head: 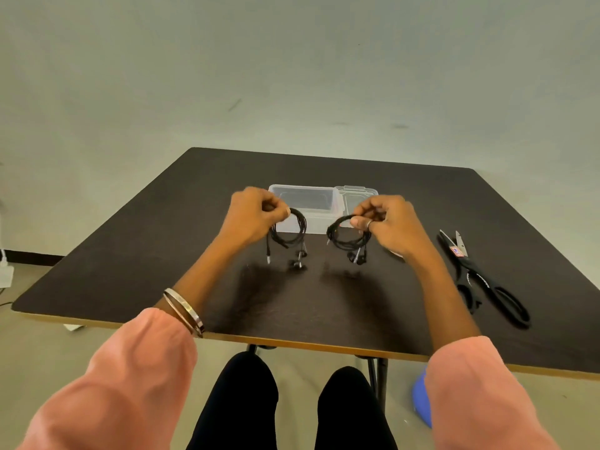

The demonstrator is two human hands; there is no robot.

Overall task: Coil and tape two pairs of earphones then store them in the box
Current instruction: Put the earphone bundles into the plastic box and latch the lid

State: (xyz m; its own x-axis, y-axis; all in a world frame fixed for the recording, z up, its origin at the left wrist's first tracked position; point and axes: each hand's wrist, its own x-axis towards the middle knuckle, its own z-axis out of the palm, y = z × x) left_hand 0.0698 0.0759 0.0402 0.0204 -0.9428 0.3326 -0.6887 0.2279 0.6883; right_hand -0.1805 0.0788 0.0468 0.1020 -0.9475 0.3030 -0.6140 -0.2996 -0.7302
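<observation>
Dark table: L hand, R hand each pinch coiled earphones, seemingly.

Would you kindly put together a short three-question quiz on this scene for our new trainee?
1. True or false: the clear box on the table is open.
2. What does the left hand pinch: A) scissors, B) an earphone coil, C) the lid?
3. Which tool lies beside the right hand?

Key:
1. True; its lid lies beside it.
2. B, the left earphone coil; the right earphone coil is in the other hand.
3. The scissors.
</observation>
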